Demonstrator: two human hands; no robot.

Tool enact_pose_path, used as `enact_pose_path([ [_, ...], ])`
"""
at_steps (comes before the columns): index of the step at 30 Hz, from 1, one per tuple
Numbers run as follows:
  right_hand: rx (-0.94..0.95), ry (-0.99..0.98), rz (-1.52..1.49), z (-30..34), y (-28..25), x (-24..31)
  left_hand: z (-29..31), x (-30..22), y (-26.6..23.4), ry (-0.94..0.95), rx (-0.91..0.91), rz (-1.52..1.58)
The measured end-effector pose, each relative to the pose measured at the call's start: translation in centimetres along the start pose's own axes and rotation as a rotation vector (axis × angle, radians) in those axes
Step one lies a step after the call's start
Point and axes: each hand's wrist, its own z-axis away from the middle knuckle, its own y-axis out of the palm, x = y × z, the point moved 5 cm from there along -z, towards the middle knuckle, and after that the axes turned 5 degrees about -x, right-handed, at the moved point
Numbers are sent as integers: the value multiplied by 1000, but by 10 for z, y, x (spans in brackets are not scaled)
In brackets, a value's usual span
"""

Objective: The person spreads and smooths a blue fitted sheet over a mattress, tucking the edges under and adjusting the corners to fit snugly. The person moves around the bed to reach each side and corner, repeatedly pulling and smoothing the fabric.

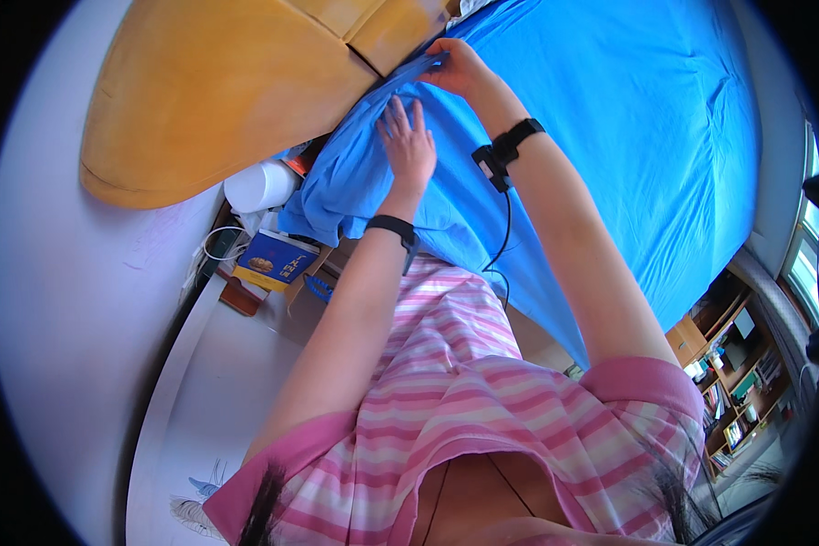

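A bright blue bedsheet (628, 164) covers the bed in front of me, smooth on the right and bunched in folds at the left near the headboard. My right hand (460, 71) reaches to the far edge beside the orange padded headboard (218, 91), its fingers pinched on a fold of the sheet. Lower and to the left, my left hand (409, 146) lies with fingers spread on the same cloth. A black band with a small device (499, 162) sits on my right wrist, and another black band (393, 227) is round the left.
Left of the bed, below the headboard, are a white cylindrical object (262, 187), a blue and yellow book (278, 259) and a looped white cable (220, 244). A black cord (506, 227) hangs from the right wrist device. Bookshelves (737, 391) and a window (805, 264) stand at the right.
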Motion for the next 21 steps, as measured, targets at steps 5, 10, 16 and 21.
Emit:
enact_pose_path([
  [5, 235, -454, 529, 10, -15, -12, -7, 31, -3, 81, -68, -115],
  [10, 174, -1491, 2013, 18, -11, -28, -12, 42, 3, 35, -175, -32],
  [16, 165, -1235, 2310, -38, -14, -15, -45, 59, 50, -254, 38, 160],
  [21, 224, -1309, 2396, -65, -17, -17, -54, 67, 83, -331, 125, 168],
])
